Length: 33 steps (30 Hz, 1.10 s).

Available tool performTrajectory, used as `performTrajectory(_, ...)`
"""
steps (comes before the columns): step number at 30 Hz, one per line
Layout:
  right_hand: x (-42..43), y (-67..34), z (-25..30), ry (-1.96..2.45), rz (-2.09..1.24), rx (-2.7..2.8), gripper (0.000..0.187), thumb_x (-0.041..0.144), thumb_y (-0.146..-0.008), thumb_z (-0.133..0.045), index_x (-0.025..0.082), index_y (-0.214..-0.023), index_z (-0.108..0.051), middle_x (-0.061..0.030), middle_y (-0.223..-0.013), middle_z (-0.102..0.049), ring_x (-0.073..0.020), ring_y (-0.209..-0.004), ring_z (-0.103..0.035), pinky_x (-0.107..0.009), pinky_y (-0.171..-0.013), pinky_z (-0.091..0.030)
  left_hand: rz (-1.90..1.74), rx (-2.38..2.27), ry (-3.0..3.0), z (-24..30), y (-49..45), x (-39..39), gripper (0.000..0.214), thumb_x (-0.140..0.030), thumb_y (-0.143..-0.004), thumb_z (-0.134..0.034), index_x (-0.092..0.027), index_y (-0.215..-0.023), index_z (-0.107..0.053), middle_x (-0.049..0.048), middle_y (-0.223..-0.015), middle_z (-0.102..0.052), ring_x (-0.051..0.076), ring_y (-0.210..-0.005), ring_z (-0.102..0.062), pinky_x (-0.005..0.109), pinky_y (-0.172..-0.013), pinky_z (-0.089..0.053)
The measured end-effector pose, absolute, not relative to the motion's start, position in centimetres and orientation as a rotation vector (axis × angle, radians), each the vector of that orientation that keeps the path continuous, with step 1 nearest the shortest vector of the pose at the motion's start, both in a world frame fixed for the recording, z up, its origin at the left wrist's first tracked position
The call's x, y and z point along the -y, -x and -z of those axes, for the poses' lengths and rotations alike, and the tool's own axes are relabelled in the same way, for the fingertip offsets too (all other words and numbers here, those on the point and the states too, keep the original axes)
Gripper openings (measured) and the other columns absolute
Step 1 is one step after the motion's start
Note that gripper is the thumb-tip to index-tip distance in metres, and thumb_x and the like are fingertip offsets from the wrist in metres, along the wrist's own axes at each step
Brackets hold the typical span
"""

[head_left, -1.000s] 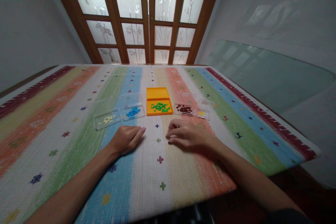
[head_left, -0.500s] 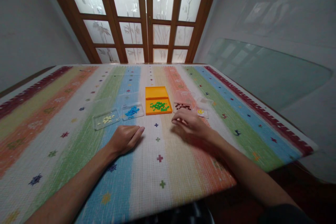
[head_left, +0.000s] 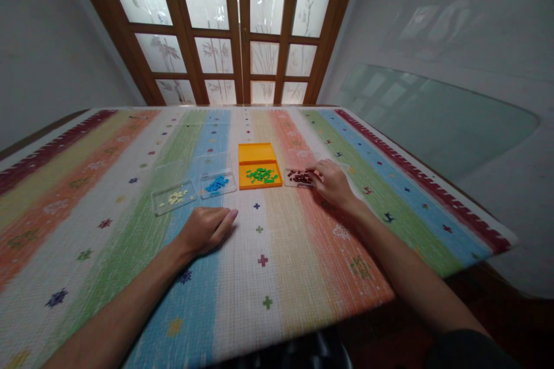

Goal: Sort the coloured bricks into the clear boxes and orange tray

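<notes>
My left hand (head_left: 205, 230) rests palm down on the striped cloth, fingers lying loosely flat, holding nothing. My right hand (head_left: 332, 183) is stretched forward, its bent fingertips pinched at the right rim of a clear box of dark red pieces (head_left: 296, 177). To the left of that box stands an orange tray (head_left: 258, 153) with green pieces (head_left: 262, 175) in its near half. Further left are a clear box of blue pieces (head_left: 217, 184) and a clear box of pale yellow pieces (head_left: 173, 198). My right hand hides whatever lies to the right of the dark pieces.
The striped cloth (head_left: 277, 253) covers the whole table. The table's near edge runs just below my forearms, and its right edge (head_left: 437, 184) slants away. A wooden door with frosted glass panes (head_left: 242, 29) stands behind the table's far end.
My right hand has moved forward and to the right, from the cloth in front of the tray to the box of dark red pieces. My left hand has stayed still.
</notes>
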State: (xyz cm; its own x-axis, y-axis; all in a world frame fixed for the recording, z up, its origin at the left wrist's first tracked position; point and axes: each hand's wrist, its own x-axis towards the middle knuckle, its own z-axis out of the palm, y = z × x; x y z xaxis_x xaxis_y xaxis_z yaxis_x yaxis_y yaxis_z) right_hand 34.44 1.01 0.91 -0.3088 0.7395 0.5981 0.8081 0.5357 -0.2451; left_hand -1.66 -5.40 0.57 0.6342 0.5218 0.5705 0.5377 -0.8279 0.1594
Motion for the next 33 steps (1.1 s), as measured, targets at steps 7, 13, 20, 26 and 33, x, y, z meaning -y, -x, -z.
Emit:
performTrajectory(7,-0.2,-33.4,-1.5,1.227,0.172,2.064,0.022,0.019,-0.095,-0.05,0.019,-0.097,-0.072,-0.011,-0.09,-0.066,-0.0251,-0.084,-0.058,-0.038,-0.074,-0.046,0.972,0.909,2.823,-0.5,1.6,5.4,0.041,-0.02,-0.103,-0.038,-0.019,-0.063,-0.048,-0.0041,-0.051,-0.048,0.01,-0.044,-0.042,0.024,-0.048,-0.032)
performTrajectory(13,2.1,-30.6,-3.0,0.999,-0.019,2.119,0.015,0.023,-0.098,-0.05,0.019,-0.099,-0.064,-0.0078,-0.089,-0.067,-0.0208,-0.08,-0.06,-0.034,-0.073,-0.046,0.938,0.908,2.79,-0.4,1.5,5.5,0.042,-0.022,-0.104,-0.038,-0.019,-0.063,-0.046,-0.0041,-0.051,-0.047,0.01,-0.044,-0.041,0.025,-0.048,-0.031)
performTrajectory(20,4.3,-27.8,-2.0,0.869,-0.045,2.445,0.021,0.021,-0.099,-0.043,0.017,-0.091,-0.062,-0.0079,-0.085,-0.063,-0.0188,-0.076,-0.056,-0.033,-0.071,-0.046,0.919,0.92,2.776,-0.3,1.3,5.6,0.038,-0.022,-0.101,-0.043,-0.019,-0.065,-0.051,-0.0028,-0.055,-0.051,0.011,-0.046,-0.044,0.026,-0.048,-0.032)
performTrajectory(26,4.9,-27.7,-0.3,0.751,-0.062,2.42,0.021,0.015,-0.097,-0.044,0.019,-0.094,-0.065,-0.0103,-0.095,-0.067,-0.0214,-0.088,-0.06,-0.038,-0.079,-0.051,0.946,0.951,2.703,-0.8,1.3,5.7,0.025,-0.022,-0.099,-0.046,-0.017,-0.083,-0.065,0.0028,-0.07,-0.062,0.015,-0.062,-0.056,0.027,-0.058,-0.045)
performTrajectory(33,5.0,-28.0,0.1,0.721,-0.086,2.446,0.022,0.012,-0.094,-0.046,0.018,-0.095,-0.067,-0.0116,-0.098,-0.068,-0.0225,-0.088,-0.061,-0.04,-0.079,-0.053,0.889,1.163,2.455,-3.9,5.8,4.0,0.061,-0.039,-0.085,-0.07,-0.021,-0.14,-0.05,0.0135,-0.124,-0.064,0.033,-0.113,-0.057,0.05,-0.098,-0.045)
